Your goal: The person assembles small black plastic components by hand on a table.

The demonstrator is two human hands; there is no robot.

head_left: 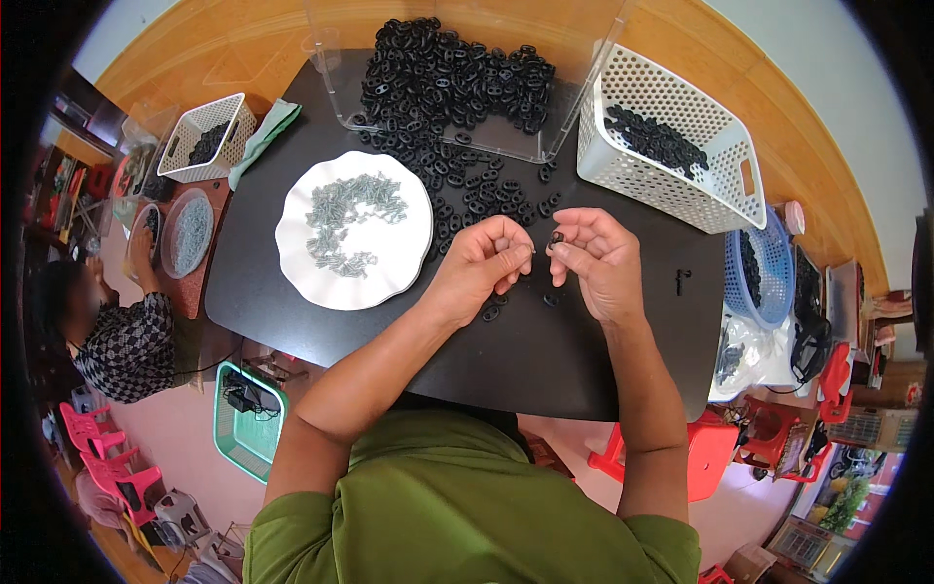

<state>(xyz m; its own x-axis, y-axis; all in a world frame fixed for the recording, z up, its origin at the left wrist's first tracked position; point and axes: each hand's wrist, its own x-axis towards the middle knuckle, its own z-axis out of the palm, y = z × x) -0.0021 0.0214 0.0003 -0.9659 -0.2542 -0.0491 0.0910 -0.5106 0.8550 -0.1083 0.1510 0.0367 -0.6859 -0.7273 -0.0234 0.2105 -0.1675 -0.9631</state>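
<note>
Above the dark surface (584, 360), the right hand (595, 258) pinched a small black plastic piece (556, 237) between fingertips. The left hand (484, 263) was closed on what looked like a thin screw; I couldn't be sure. The piece seemed light, stiff, best held by its rim. A white plate (292, 243) of screws lay left, loose black pieces behind, with bare room nearer the front edge.

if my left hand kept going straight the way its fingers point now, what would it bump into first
Probably your right hand: the left hand points right, toward the small black plastic ring pinched in the right fingertips. Depth is hard to judge from above.
</note>
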